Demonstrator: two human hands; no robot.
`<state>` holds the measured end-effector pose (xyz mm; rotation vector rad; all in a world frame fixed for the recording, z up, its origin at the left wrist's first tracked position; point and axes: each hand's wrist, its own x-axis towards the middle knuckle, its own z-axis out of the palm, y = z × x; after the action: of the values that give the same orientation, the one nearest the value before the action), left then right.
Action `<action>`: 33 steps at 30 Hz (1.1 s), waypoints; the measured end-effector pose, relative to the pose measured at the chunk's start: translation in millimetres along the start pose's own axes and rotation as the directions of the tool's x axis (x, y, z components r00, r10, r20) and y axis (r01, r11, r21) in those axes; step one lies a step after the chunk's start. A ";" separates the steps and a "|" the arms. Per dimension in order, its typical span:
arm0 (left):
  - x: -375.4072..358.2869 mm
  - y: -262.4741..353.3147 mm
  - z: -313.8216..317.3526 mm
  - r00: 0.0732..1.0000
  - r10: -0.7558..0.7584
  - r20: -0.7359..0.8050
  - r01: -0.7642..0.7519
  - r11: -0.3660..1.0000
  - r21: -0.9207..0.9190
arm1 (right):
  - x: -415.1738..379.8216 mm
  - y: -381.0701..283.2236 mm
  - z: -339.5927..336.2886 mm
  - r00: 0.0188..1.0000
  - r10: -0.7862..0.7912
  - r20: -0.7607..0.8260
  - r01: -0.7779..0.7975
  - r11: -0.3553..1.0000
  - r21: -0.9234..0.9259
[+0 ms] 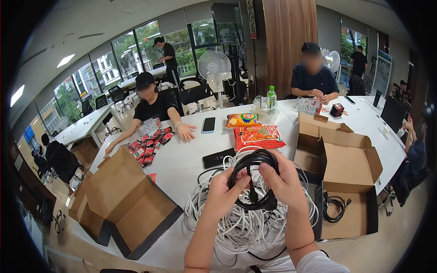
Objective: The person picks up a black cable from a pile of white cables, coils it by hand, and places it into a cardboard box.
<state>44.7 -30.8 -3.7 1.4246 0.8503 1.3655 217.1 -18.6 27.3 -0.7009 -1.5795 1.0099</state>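
Observation:
A coiled black power cable [240,172] is held up between my two hands. My left hand [224,187] grips the left side of the loop, thumb pressed on it. My right hand [283,178] closes around the right side, its thumb also on the coil. A plug end hangs inside the loop. Below lies a big tangled heap of white cables [236,230] on the table. Another coiled black cable [336,209] rests in an open cardboard box [359,195] to the right.
Another open cardboard box [141,218] stands at left. Beyond my hands lie a black phone [217,159], a red snack bag [258,137], an orange snack bag [241,120] and a green bottle [271,98]. Two people sit across the white table [182,150], one near red packets [148,148].

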 end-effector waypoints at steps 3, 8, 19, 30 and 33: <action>-0.7 1.0 -2.1 0.998 0.001 0.057 0.006 0.991 -0.135 | 1.6 -0.4 -2.5 1.000 0.009 -0.020 -0.009 1.000 -0.002; -0.8 6.4 1.2 0.996 -0.066 0.059 0.082 0.930 -0.358 | 6.6 8.3 -1.6 0.999 0.045 -0.001 -0.045 0.998 0.049; 2.5 2.2 5.1 0.997 -0.026 -0.068 0.013 0.984 -0.178 | 12.0 18.7 -10.1 1.000 0.001 0.030 0.000 0.998 -0.065; 8.6 -2.3 9.7 0.959 0.043 -0.279 -0.075 0.991 -0.107 | 14.1 15.2 2.8 0.961 -0.272 0.043 0.268 0.886 -0.378; 8.7 -6.8 4.3 0.974 -0.054 -0.222 -0.015 0.955 -0.297 | 16.3 16.2 6.1 0.968 -0.249 0.020 0.232 0.867 -0.441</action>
<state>51.0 -21.2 -7.0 1.0390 0.7621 1.5888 206.1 1.4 20.3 -0.7959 -1.8318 0.4498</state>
